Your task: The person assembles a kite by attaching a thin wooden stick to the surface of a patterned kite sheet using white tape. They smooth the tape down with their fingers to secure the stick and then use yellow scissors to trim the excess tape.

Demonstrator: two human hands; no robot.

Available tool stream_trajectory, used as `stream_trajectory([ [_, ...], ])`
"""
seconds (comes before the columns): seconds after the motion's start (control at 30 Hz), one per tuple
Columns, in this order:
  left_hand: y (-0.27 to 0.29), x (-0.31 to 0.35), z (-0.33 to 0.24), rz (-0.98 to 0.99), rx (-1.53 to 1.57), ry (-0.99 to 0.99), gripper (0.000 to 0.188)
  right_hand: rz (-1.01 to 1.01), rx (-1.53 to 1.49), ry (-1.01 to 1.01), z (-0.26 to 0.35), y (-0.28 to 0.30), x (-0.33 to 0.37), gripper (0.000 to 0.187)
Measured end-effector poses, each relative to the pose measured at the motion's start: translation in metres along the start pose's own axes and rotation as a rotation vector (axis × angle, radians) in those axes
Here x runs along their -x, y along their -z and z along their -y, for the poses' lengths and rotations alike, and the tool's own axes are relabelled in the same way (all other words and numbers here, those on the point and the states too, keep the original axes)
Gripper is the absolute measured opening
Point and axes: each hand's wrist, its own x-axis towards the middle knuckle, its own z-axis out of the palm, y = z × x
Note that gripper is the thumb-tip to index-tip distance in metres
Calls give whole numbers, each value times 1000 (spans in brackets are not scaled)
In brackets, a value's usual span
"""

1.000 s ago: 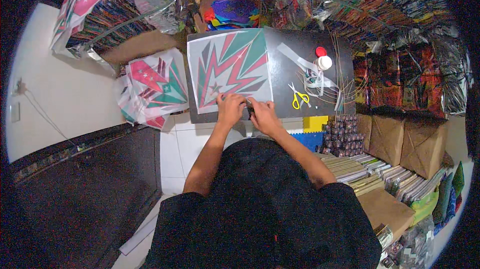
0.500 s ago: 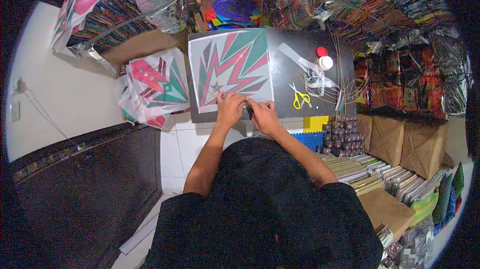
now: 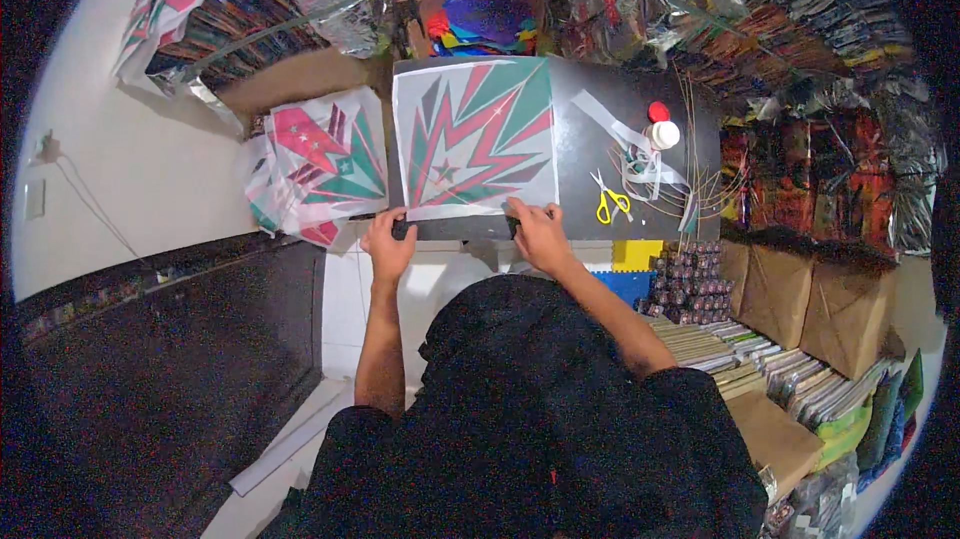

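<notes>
A square sheet of thin white paper (image 3: 480, 144) with a green, red and grey jagged star pattern lies on the dark table. My left hand (image 3: 390, 241) is at its lower left corner, fingers curled at the edge. Farther right along the same near edge, my right hand (image 3: 541, 237) bends its fingers over the border close to the lower right corner. Both hands appear to grip the sheet's edge; their fingertips are partly hidden. Left of it, more patterned sheets (image 3: 325, 161) lie in an overlapping pile.
Yellow-handled scissors (image 3: 612, 203), white ribbon strips (image 3: 605, 117), a white bottle (image 3: 663, 135), a red cap (image 3: 658, 111) and thin sticks (image 3: 690, 154) lie on the table's right side (image 3: 580, 164). Stacked packages and brown boxes (image 3: 848, 314) crowd the right.
My hands, close together at the middle of the sheet's near edge before, are now apart. The left has moved left to the corner; the right has shifted slightly. The view has shifted a little.
</notes>
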Motion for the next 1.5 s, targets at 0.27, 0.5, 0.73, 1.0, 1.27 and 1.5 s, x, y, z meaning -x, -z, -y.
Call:
stream_trajectory([
  [0.27, 3, -10, 16, 79, 60, -16, 19, 9, 8, -3, -4, -6, 1, 73],
  [0.5, 13, -23, 2, 106, -31, -59, 15, -27, 10, 13, -7, -11, 2, 74],
  [0.73, 14, -26, -4, 96, -66, -82, 16, -28, 2, 4, -8, -12, 2, 74],
  [1.0, 11, -27, 2, 80, -103, -128, 17, 15, 26, -2, -6, -9, 4, 77],
  [1.27, 14, -30, -7, 73, 31, -117, 20, 20, -1, -3, -6, -9, 5, 75],
  [1.5, 8, -35, 6, 97, 85, -86, 25, 16, -1, 13, -8, -9, 5, 74],
])
